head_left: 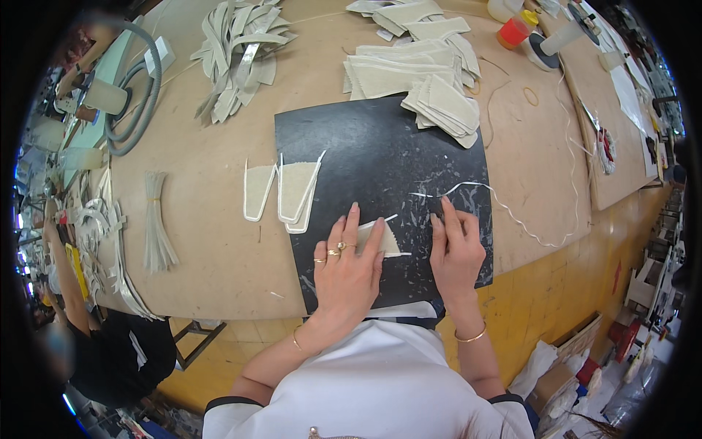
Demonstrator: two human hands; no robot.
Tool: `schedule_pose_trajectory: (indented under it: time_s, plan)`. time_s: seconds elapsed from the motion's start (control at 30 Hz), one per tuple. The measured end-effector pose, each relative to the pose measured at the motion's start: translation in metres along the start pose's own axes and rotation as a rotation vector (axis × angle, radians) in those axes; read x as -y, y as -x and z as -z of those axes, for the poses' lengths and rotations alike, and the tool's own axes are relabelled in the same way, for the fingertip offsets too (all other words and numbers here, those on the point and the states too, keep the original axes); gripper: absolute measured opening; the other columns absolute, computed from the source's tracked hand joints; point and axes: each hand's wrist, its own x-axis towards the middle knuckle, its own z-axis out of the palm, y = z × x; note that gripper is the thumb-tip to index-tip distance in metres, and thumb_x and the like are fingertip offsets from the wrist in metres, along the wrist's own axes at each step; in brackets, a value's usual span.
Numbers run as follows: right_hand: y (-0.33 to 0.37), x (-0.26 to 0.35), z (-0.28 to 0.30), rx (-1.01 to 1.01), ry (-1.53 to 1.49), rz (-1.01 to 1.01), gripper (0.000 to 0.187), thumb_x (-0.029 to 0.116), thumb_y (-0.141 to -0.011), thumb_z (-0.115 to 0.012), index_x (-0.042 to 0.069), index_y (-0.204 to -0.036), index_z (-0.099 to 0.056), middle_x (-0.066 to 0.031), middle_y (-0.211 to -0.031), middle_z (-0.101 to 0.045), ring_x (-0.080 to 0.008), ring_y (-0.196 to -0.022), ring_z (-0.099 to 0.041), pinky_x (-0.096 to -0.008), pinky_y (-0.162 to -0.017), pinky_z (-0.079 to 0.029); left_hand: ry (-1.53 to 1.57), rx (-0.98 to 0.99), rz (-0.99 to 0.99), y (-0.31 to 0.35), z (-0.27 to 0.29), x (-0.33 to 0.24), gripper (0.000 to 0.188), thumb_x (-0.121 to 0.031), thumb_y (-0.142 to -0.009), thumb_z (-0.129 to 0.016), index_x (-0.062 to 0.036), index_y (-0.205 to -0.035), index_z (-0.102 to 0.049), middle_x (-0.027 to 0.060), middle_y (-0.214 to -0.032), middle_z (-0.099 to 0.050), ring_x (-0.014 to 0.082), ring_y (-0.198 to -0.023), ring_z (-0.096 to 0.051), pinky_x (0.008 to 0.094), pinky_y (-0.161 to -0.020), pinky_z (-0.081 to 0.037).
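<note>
My left hand (344, 267) lies flat with spread fingers on a small beige fabric piece (386, 238) with white edging, which it partly covers. The piece rests on a black mat (344, 135). To its right, my right hand (458, 252) has its fingers stretched forward, the index fingertip at a thin white cord (504, 210). From there the cord runs in waves off the mat onto the table. Up and left of my left hand are finished-looking edged pieces: one tapered beige piece (259, 192) alone and an overlapping pair of beige pieces (295, 189).
Stacks of beige fabric pieces (398, 72) sit at the mat's far edge. A heap of pale strips (245, 55) lies at the far left, and a tied strip bundle (155, 219) nearer. A red container (513, 33) stands far right. Another person's arm (67, 271) is at left.
</note>
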Motion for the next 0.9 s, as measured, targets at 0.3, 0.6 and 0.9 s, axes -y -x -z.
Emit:
schedule_pose_trajectory:
  time_s: [0.3, 0.6, 0.9]
  plan:
    - [-0.007, -0.005, 0.012, -0.077, -0.157, -0.079, 0.035, 0.018, -0.087, -0.076, 0.004, -0.118, -0.068, -0.0101, -0.096, -0.063, -0.0209, -0.081, -0.067, -0.0300, -0.067, -0.054, 0.246, 0.105, 0.125, 0.001, 0.025, 0.018, 0.054, -0.021, -0.085, -0.075, -0.0101, -0.134, -0.056, 0.0073, -0.088, -0.058, 0.0248, -0.081, -0.057, 0.0394, -0.083, -0.038]
    - [-0.042, 0.001, 0.029, 0.024, -0.156, -0.153, 0.037, 0.021, -0.081, -0.082, 0.003, -0.110, -0.068, -0.0088, -0.091, -0.065, -0.0189, -0.072, -0.062, -0.0287, -0.064, -0.051, 0.417, -0.514, 0.347, -0.029, 0.069, 0.093, 0.071, -0.008, -0.079, -0.079, -0.0080, -0.142, -0.048, 0.0044, -0.091, -0.062, 0.0173, -0.088, -0.061, 0.0335, -0.084, -0.046]
    - [-0.083, -0.018, 0.028, -0.062, -0.124, -0.009, 0.019, 0.014, -0.085, -0.073, 0.012, -0.104, -0.072, -0.0076, -0.092, -0.062, -0.0261, -0.071, -0.064, -0.0374, -0.062, -0.049, 0.241, -0.379, -0.408, -0.135, 0.050, 0.039, 0.026, -0.009, -0.084, -0.073, -0.0069, -0.109, -0.068, 0.0100, -0.115, -0.067, 0.0297, -0.105, -0.064, 0.0398, -0.091, -0.049]
